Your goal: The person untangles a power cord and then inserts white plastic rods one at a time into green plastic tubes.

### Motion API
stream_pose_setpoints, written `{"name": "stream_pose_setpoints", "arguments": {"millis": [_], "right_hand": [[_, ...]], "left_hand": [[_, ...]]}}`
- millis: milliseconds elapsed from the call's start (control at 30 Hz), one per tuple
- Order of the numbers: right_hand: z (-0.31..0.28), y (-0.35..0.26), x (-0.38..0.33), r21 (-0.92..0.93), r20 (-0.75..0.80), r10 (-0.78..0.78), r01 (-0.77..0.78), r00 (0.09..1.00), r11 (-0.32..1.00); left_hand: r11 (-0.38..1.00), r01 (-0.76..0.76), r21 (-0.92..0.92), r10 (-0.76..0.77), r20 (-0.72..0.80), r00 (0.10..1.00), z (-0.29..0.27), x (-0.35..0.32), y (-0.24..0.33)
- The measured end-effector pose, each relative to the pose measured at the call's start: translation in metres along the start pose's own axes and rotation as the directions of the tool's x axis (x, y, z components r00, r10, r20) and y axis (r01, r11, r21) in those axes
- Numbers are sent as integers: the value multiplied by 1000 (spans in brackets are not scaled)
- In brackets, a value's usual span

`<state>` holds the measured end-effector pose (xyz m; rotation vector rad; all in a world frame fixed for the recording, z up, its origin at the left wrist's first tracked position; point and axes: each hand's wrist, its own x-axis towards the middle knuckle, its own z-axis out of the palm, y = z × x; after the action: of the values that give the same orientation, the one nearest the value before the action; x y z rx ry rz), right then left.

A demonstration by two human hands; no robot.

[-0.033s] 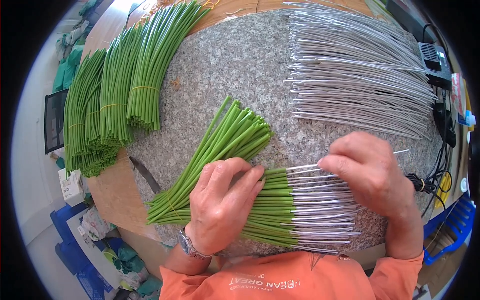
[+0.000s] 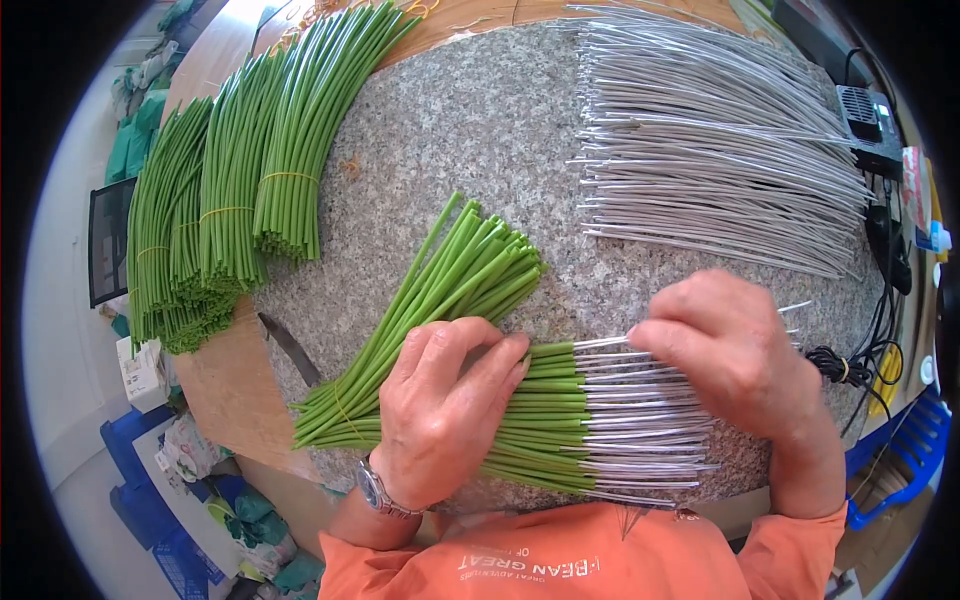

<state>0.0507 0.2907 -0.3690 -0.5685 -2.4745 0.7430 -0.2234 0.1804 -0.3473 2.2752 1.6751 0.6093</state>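
Observation:
My left hand, wearing a wristwatch, presses down on a bundle of thin green plastic tubes. Its thumb and forefinger pinch near the end of the topmost tube. Pale metal wires stick out rightward from the tube ends, side by side. My right hand is closed, thumb and forefinger gripping a wire in line with that top tube. The wire's far end shows past my knuckles. Another part of the bundle fans up and away from my left hand, a yellow rubber band near its left end.
Loose wires lie in a wide pile at the far right of the grey stone slab. Banded green tube bundles rest at the far left. A dark blade-like tool lies left of my hand. Black cables hang at the right edge.
My right hand has shifted slightly left with the wire, toward the tube ends. My left hand and the bundle have stayed put.

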Motion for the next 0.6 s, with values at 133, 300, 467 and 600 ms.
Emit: {"name": "stream_pose_setpoints", "arguments": {"millis": [133,300,467,600], "right_hand": [[23,-18,3,-61,-28,-43,41,999,997],[15,-15,3,-81,-69,-40,35,997,996],[-15,9,-2,-394,-137,271,-303,953,868],[-15,13,-4,-364,-103,247,-268,963,892]], "left_hand": [[1000,3,-16,-2,33,999,-2,0,0],[999,21,-41,-19,34,999,-4,0,3],[997,72,-28,-73,-17,997,-2,-4,3],[997,68,-25,-69,-10,998,-1,-2,4]]}}
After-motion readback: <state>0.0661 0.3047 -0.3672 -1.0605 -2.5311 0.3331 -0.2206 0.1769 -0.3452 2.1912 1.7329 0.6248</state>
